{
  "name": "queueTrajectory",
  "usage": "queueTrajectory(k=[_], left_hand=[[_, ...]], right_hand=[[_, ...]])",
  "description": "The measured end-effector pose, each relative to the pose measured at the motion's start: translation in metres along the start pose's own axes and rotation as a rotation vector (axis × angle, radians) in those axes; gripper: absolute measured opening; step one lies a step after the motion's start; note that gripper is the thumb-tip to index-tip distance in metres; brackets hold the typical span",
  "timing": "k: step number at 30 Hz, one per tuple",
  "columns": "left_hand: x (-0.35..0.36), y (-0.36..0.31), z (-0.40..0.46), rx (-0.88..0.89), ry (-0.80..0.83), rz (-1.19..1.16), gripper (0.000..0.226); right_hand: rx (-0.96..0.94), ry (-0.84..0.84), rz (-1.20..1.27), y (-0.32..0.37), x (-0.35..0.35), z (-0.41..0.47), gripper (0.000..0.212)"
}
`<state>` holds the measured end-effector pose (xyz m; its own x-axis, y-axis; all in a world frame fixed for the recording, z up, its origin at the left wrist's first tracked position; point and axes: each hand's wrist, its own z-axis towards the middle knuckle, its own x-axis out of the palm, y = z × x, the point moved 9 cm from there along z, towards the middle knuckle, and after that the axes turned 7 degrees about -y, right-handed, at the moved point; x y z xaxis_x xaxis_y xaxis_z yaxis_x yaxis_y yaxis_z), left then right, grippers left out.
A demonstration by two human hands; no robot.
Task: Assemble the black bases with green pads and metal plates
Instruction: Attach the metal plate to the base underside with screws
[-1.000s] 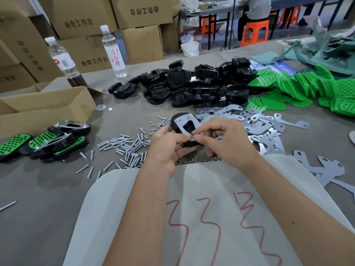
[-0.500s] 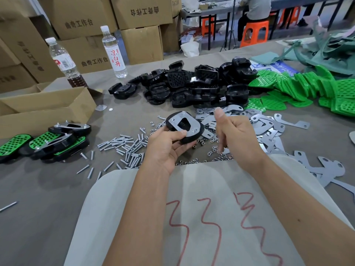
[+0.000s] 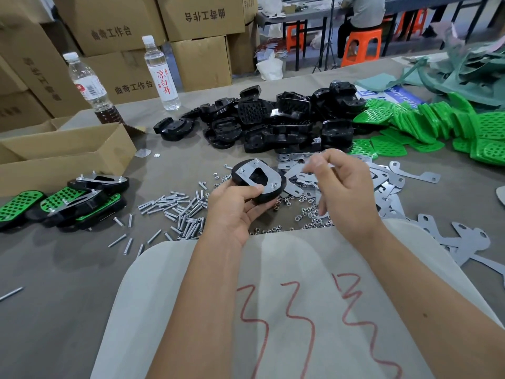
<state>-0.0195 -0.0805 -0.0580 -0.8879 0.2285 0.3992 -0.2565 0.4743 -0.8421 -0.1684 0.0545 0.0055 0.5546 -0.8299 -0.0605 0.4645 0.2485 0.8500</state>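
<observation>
Black plastic and bare steel meet in the part being worked: the left hand [image 3: 232,206] grips a black base [image 3: 259,181] by its near edge, tilted above the surface [image 3: 54,269], with a metal plate [image 3: 269,175] lying on its upper face and three screw ends poking up through the plate's holes. The right hand [image 3: 347,187] hovers just beside it, fingers curled; its fingertips are blurred, so I cannot tell whether they pinch a nut. Loose nuts [image 3: 306,212] and screws [image 3: 180,209] lie scattered below.

The likely trouble, as I judge it: no nuts show on the screw ends, so tipping the base further could let the plate slide off or the screws drop out. A small nut could also slip from the fingers into the scatter, or start crooked on its thread.
</observation>
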Motion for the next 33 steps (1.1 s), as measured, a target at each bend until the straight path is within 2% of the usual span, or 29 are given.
queueTrajectory(k=[3, 7, 11, 14, 19, 23, 28, 33], left_hand=[[0.001, -0.002, -0.004, 0.050, -0.018, 0.066, 0.044], [-0.001, -0.010, -0.010, 0.143, -0.058, 0.196, 0.041], [0.001, -0.020, -0.013, 0.236, -0.069, 0.309, 0.035], [0.002, -0.021, -0.016, 0.257, -0.077, 0.361, 0.031], [0.003, -0.015, -0.019, 0.212, -0.085, 0.305, 0.030], [0.003, -0.012, -0.020, 0.232, -0.141, 0.281, 0.034], [0.012, -0.009, -0.032, 0.375, -0.224, 0.329, 0.038], [0.023, -0.011, -0.042, 0.548, -0.253, 0.399, 0.036]], right_hand=[[-0.140, 0.139, -0.309, 0.001, 0.021, -0.004, 0.021], [-0.178, 0.401, -0.647, -0.011, 0.052, -0.013, 0.015], [-0.245, 0.501, -0.717, -0.004, 0.060, -0.021, 0.010], [-0.279, 0.557, -0.764, 0.000, 0.063, -0.025, 0.022], [-0.279, 0.511, -0.825, 0.002, 0.062, -0.023, 0.031], [-0.305, 0.449, -0.943, 0.002, 0.061, -0.021, 0.023], [-0.211, 0.338, -1.046, -0.003, 0.051, -0.015, 0.026], [-0.032, 0.217, -0.948, -0.005, 0.033, -0.009, 0.033]])
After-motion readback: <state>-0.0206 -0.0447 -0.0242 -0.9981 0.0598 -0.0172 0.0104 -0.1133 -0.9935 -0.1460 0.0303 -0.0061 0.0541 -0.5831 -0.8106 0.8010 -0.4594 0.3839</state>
